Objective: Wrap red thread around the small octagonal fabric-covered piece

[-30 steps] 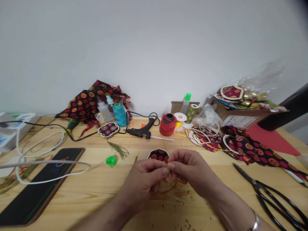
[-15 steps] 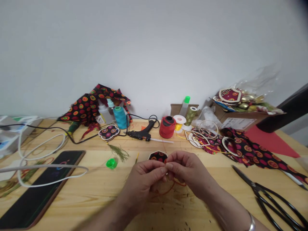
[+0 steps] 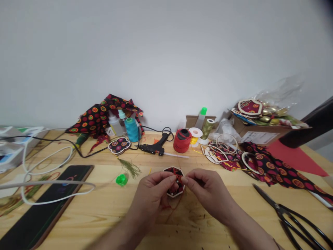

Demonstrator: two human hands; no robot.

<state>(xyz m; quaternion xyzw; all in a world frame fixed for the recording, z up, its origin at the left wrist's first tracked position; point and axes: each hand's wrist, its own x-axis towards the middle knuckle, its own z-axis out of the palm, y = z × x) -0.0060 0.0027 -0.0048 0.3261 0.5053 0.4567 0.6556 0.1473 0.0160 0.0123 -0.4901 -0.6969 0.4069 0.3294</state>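
Observation:
An octagonal ornament (image 3: 172,193) with a pale rim and dark patterned cloth lies on the table, partly covered by my fingers. Above its left side, my left hand (image 3: 153,192) pinches thin red cord (image 3: 172,212) between thumb and forefinger; a tiny pale-and-dark piece shows at the fingertips, too small to name. Across a small gap, my right hand (image 3: 208,191) is also closed in a pinch on the cord, over the ornament's right edge. Part of the cord trails onto the wood below, and the rest is hidden by the fingers.
Behind the hands are a glue gun (image 3: 154,147), a red thread spool (image 3: 182,140) and a flower-shaped ornament (image 3: 119,145) with a tassel. Black scissors (image 3: 279,207) lie at right, a phone (image 3: 49,211) under white cable at left, a green cap (image 3: 121,180) nearer the middle.
My hands have drawn slightly apart, still pinching, and the fingertips now lie over the octagonal ornament, more of which shows. The orange-red loop below my right hand is no longer visible.

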